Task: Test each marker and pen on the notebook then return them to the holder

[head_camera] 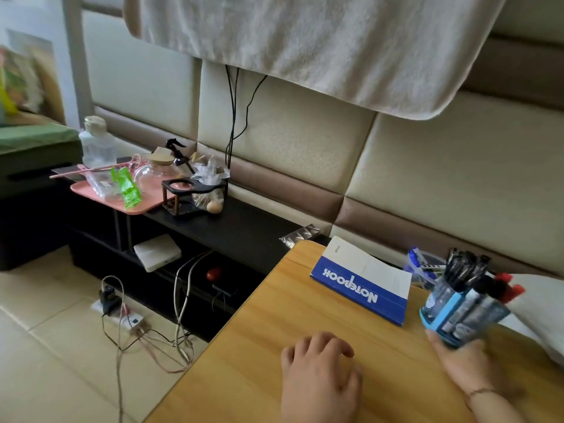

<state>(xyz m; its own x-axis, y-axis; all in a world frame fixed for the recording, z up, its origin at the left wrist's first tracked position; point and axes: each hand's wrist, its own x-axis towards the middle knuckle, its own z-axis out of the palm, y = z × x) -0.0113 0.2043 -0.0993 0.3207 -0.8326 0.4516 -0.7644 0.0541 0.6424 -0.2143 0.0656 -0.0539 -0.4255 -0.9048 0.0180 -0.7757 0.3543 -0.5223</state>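
A blue-and-white notebook [363,279] lies closed on the wooden table [268,346], its far end raised. To its right stands a blue holder [448,315] tilted toward me, packed with several markers and pens [476,285] with black and red caps. My right hand [457,358] grips the holder's base from below. My left hand [317,364] rests flat on the table, fingers relaxed, holding nothing. A blue pen in a clear pack [422,264] lies behind the notebook.
The table's left edge drops to a tiled floor with tangled cables and a power strip [122,315]. A black low shelf [232,227] carries a pink tray [122,196], bottle and glassware. A padded wall and hanging towel [320,47] stand behind.
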